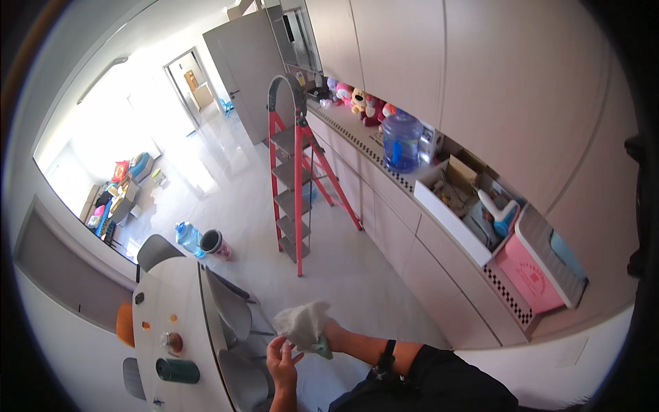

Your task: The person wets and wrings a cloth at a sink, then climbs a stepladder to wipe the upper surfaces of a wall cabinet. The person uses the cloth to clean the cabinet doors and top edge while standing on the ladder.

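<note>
A crumpled whitish cloth (pixel 302 323) covers most of my right hand (pixel 333 335), with a green piece of cloth (pixel 323 348) showing beneath it. The covered fingers are hidden, but the cloth is held up by this hand. My left hand (pixel 282 359) is just below and to the left, palm up with its fingers spread at the lower edge of the whitish cloth. Whether its fingertips touch the cloth cannot be told. Both hands are above the floor, to the right of the dining table (pixel 193 309).
A red stepladder (pixel 298 195) stands ahead. Along the right, a counter (pixel 355 129) bears plush toys, a water jug (pixel 401 144), a white box (pixel 453 221) of items and a pink bin (pixel 530 273). Grey chairs (pixel 231 309) line the table; a waste bin (pixel 216 244) stands beyond.
</note>
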The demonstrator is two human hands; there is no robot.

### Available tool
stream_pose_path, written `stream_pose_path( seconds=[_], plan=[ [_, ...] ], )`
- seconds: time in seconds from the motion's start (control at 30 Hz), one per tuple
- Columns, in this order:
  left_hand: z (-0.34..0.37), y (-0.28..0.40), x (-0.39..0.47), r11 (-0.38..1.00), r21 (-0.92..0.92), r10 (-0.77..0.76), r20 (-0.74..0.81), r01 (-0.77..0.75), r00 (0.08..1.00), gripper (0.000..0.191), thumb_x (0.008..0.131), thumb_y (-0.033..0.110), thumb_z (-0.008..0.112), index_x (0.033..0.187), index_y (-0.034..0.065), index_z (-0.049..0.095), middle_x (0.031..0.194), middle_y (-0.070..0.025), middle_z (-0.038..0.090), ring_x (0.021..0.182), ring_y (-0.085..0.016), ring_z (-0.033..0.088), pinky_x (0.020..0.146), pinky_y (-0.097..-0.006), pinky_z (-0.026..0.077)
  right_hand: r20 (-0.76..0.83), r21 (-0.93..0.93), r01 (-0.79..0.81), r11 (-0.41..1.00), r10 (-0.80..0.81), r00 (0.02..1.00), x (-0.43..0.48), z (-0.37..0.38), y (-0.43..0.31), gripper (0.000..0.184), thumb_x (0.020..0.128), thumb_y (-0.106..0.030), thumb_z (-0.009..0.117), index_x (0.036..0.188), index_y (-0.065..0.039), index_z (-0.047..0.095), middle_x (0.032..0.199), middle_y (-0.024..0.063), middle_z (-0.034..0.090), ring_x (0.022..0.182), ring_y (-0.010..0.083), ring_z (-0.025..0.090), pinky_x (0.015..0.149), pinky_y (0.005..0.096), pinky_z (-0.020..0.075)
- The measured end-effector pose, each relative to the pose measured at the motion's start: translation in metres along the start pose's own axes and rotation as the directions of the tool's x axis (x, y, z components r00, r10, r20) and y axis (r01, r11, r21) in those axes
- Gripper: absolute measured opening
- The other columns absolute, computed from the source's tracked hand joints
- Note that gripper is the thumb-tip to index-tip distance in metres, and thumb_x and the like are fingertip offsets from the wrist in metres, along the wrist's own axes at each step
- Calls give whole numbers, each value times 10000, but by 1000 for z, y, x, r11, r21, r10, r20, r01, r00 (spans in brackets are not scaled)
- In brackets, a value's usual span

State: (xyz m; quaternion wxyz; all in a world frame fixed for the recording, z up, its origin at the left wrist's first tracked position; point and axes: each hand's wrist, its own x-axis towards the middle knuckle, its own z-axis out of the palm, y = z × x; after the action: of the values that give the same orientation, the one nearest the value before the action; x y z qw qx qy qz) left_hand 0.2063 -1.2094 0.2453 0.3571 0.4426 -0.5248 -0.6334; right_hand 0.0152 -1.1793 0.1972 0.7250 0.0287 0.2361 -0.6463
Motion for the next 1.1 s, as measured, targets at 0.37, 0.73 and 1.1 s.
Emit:
stream_pose_path(
  seconds=[0.37,0.73,1.1],
  plan=[
    [54,-116,301,936,242,-306,209,254,929,315,1026,221,705,1195,-39,648,1045,-127,745,858,-213,749,737,-372,634,-144,-106,362,926,-375,916,26,-60,-206,596,1059,-487,609,1515,-113,525,1502,89,600,1350,277,607,1157,486,502],
    [251,-39,668,682,492,341,441,-541,831,906,861,179,837,1568,-37,314,1533,-292,480,1419,-450,489,1184,-487,417,-722,-170,866,470,-658,215,-53,20,-222,654,1002,-356,658,1566,-63,505,1555,193,569,1404,347,573,1157,476,491],
    [364,12,785,899,261,255,338,-350,906,374,865,194,842,1166,31,691,916,-113,741,799,-259,699,742,-406,547,-835,-217,913,346,-551,10,-64,45,-210,604,1002,-441,632,1488,-90,555,1471,172,616,1322,354,609,1113,522,505]
  ],
)
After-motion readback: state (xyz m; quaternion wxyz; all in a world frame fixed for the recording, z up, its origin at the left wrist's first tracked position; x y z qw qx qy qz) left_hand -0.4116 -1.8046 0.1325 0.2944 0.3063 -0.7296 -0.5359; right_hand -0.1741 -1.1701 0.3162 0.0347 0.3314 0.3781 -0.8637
